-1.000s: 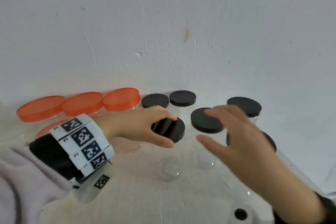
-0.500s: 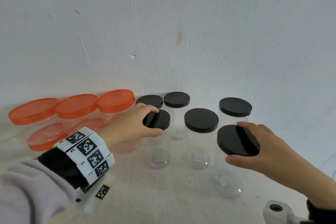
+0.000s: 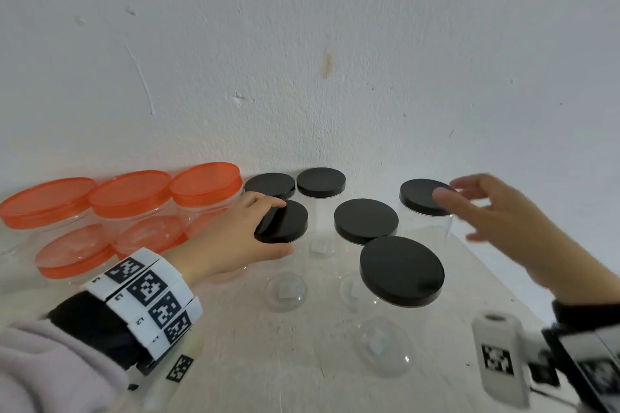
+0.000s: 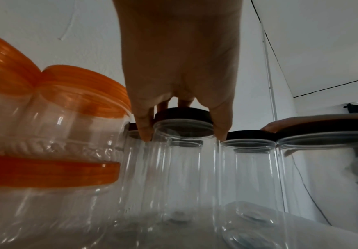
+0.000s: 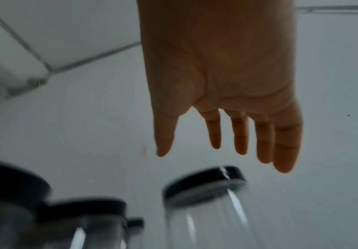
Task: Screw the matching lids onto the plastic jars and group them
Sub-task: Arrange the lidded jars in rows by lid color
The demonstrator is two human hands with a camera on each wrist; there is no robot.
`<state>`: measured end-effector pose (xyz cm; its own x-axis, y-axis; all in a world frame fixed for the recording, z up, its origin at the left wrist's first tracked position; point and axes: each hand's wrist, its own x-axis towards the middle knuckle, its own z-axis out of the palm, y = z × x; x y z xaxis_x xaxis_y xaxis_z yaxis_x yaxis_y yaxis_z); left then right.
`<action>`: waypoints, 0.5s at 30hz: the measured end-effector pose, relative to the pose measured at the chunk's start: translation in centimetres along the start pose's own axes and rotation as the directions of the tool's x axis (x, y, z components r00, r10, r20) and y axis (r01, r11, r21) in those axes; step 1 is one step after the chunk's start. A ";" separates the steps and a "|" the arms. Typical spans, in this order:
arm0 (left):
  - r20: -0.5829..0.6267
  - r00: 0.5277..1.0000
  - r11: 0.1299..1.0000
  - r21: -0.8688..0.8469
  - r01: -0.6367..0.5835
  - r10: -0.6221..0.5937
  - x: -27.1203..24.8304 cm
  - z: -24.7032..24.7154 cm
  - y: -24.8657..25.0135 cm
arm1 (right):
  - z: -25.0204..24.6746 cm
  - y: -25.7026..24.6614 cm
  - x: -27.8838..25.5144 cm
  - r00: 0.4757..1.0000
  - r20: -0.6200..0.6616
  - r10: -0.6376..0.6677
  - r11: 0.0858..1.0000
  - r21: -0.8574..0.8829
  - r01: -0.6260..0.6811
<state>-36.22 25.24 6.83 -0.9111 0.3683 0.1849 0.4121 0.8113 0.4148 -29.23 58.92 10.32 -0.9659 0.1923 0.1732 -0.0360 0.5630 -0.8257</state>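
White wall, pale worktop, lidded clear jars.
Left hand grips a black lid; right hand hovers, fingers spread, holding nothing; wrist band reads "3".

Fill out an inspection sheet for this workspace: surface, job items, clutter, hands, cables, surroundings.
Surface: pale tabletop, set against the wall.
Job's things: six clear black-lidded jars, all capped; orange-lidded jars grouped at the left by the wall.
Clutter: nothing seen.
Hands: left hand grips a black lid, fingers curled over its rim; right hand open, fingers spread, over the far right jar, holding nothing.
Cables: dark cable running along the wall in the left wrist view.
Surroundings: white scuffed wall; marker bands on the left wrist.
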 end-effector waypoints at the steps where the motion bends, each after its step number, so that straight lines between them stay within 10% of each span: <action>1: -0.015 1.000 1.000 0.002 -0.003 0.003 -0.1 0.2 0.0 | -0.4 0.4 1.5 0.999 -0.043 0.000 0.999 -0.050 -0.003; 6: -0.047 0.999 1.000 0.011 -0.007 0.008 -0.5 1.0 0.3 | 0.1 3.8 6.8 0.993 0.112 0.043 0.961 -0.277 -0.011; 15: -0.031 0.996 0.986 -0.149 0.078 -0.083 -1.1 1.3 0.4 | 3.5 3.0 12.6 0.951 0.302 -0.058 0.978 -0.175 0.116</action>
<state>-35.05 25.78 5.62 -0.9420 0.2851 0.1772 0.3348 0.7607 0.5560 -42.40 60.24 8.19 -0.9944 -0.0930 0.0507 -0.1021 0.7137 -0.6930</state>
